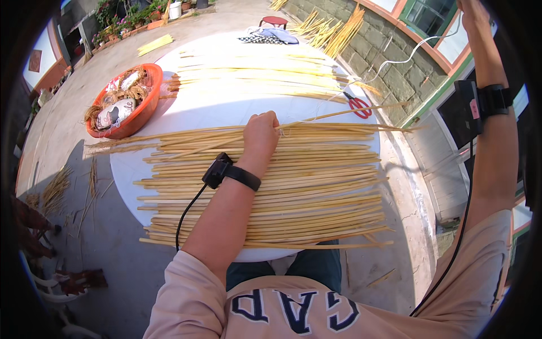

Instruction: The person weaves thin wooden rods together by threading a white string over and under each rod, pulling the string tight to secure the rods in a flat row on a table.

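Straw-coloured reeds [271, 186], laid side by side as a mat, cover the near half of a round white table [226, 104] in a sunlit concrete yard. Off the table's left edge, loose straw [56, 189] lies on the ground, and a red basin [148, 104] of straw bundles sits at the table's far left rim. At the far edge of the mat, near the table's centre, the person's left hand [261, 131] is closed in a fist, pressing down on the reeds where a thin white string [395, 59] meets them; a black band with a cable wraps that wrist. Beyond the fist, a second layer of reeds [254, 73] spans the far half of the table. Right of the fist, red-handled scissors [357, 104] rest on the table near its right rim. The string runs up from there to the right hand [471, 11], raised high above the table's right side; the picture's edge cuts it off, so whether it is pinching the string cannot be told. More reed bundles [330, 31] lean against a stone wall behind the table.
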A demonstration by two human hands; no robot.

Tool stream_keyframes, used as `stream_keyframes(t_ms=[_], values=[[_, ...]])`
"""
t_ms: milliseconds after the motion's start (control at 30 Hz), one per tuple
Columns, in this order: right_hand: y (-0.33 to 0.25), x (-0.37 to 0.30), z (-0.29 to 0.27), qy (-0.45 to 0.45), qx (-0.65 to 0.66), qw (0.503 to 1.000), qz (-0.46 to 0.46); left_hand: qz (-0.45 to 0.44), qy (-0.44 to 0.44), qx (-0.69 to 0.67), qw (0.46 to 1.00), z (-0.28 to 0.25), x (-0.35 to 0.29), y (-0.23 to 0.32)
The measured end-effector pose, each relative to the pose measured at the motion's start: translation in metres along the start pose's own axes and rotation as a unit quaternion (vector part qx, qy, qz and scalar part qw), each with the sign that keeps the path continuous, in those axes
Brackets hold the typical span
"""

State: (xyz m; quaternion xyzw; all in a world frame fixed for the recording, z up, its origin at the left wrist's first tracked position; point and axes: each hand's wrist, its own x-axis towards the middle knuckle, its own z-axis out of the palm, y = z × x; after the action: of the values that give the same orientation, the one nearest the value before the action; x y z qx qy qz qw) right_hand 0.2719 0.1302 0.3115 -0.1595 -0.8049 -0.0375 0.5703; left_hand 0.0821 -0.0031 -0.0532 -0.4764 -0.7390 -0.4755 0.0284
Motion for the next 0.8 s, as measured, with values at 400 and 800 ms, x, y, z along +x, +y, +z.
stream_keyframes(t_ms=[400,800], values=[[-0.021,-0.247,0.193,-0.565,0.111,0.776,0.259,0.006,0.019,0.020,1.000,-0.004,-0.004,-0.001],[-0.024,-0.252,0.205,-0.451,0.049,0.863,0.222,0.006,0.008,0.019,1.000,0.000,-0.003,-0.008]])
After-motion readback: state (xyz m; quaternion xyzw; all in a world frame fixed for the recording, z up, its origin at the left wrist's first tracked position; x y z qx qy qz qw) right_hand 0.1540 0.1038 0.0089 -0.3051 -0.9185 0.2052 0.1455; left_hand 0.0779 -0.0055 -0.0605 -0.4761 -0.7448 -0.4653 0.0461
